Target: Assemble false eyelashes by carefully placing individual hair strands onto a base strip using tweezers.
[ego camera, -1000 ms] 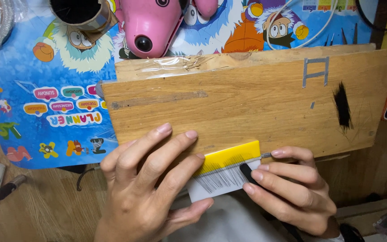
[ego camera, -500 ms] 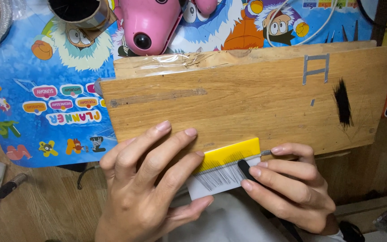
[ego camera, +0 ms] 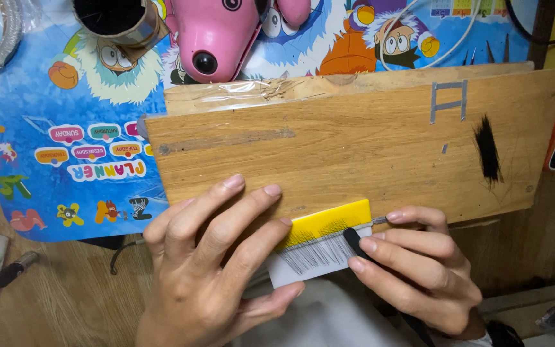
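Two hands working at wooden board [ego camera: 354, 154], left hand [ego camera: 213, 270] pressing flat, fingers open, on yellow-and-white lash strip card [ego camera: 319, 247], right hand [ego camera: 412, 270] pinching tweezers [ego camera: 362, 243] closed against it

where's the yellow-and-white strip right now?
Head view, lower centre: the yellow-and-white strip lies at the near edge of the wooden board, pinned under the left hand, with the right hand touching its right end.

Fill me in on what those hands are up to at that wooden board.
A person's left hand presses flat on a small yellow and white card that carries a row of fine dark fibres, at the near edge of a wooden board. The right hand holds a thin tool with a black handle, its metal tip at the card's right end. A separate dark tuft lies farther right on the board.
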